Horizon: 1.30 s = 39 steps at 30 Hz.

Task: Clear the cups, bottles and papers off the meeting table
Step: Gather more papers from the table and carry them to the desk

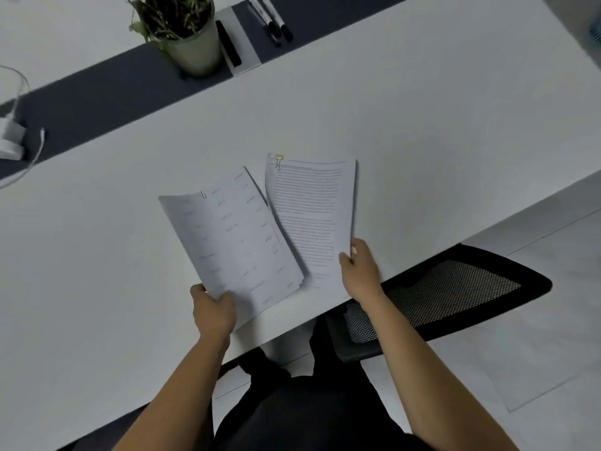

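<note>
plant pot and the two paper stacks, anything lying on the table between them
Nothing lies there. In the head view, from the plant pot to the paper stacks there is only the dark strip and bare white table.

An office meeting room: long white table (422,131), mesh chair (455,294), marker pens (276,24).

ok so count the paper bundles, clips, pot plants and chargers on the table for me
paper bundles: 2, the left bundle held by the left hand, the right bundle by the right hand
clips: 2, a paper clip and a yellow binder clip
pot plants: 1
chargers: 1
total: 6
</note>
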Each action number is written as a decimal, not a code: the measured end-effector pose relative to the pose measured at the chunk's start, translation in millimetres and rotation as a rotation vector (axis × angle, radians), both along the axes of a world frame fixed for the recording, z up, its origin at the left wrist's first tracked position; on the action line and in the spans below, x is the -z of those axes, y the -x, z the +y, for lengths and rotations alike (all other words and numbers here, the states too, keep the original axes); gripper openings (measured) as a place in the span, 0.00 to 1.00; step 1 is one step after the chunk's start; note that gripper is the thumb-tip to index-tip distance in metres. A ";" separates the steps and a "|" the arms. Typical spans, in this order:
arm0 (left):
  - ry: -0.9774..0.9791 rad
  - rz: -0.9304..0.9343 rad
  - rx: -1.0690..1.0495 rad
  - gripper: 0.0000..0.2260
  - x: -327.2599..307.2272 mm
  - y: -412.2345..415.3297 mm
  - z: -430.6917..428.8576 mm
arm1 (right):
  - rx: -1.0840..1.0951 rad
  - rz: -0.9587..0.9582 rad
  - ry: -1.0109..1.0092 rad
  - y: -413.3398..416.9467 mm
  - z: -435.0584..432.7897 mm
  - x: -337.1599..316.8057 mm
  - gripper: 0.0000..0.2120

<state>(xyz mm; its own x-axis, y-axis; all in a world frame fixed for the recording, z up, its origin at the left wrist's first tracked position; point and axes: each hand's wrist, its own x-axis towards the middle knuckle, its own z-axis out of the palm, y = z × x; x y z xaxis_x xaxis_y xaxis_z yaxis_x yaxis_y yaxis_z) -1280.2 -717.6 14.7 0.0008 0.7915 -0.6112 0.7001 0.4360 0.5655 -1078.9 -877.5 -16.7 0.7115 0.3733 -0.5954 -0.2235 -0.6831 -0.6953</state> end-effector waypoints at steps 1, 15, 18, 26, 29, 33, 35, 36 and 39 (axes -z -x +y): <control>-0.016 -0.011 -0.008 0.16 -5.0 4.4 1.1 | 0.000 -0.017 -0.006 7.3 -1.6 -6.4 0.16; -0.475 -0.248 -0.384 0.14 -137.2 92.8 10.4 | -0.011 -0.213 -0.402 53.3 66.9 -126.6 0.13; -0.566 -0.210 -0.506 0.13 -153.1 130.2 -9.3 | -0.112 -0.151 -0.471 81.8 87.6 -139.9 0.11; -0.777 -0.299 -0.960 0.18 -182.0 267.3 -75.3 | -0.442 -0.054 -0.533 214.6 118.6 -173.0 0.14; -0.833 -0.312 -1.083 0.15 -191.3 336.9 -100.4 | -0.553 -0.074 -0.573 285.2 119.4 -190.3 0.13; -0.878 -0.314 -1.191 0.18 -199.2 452.0 -131.5 | -0.653 -0.085 -0.588 400.9 116.0 -196.3 0.10; -0.897 -0.319 -1.234 0.18 -201.6 516.9 -146.9 | -0.688 -0.080 -0.602 467.1 114.2 -198.2 0.10; -0.912 -0.314 -1.259 0.17 -201.3 550.0 -154.9 | -0.712 -0.070 -0.611 501.5 114.5 -199.4 0.10; -0.950 -0.279 -1.384 0.17 -203.0 638.9 -175.3 | -0.797 -0.037 -0.624 596.3 119.7 -205.8 0.10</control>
<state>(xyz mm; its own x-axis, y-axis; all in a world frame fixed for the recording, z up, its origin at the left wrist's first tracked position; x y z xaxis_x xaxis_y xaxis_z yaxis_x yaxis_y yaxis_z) -1919.1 -892.8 217.7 -0.9342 0.3521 -0.0578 -0.0430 0.0497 0.9978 -1675.2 -757.9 189.1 0.1330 0.9845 -0.1146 0.1681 -0.1363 -0.9763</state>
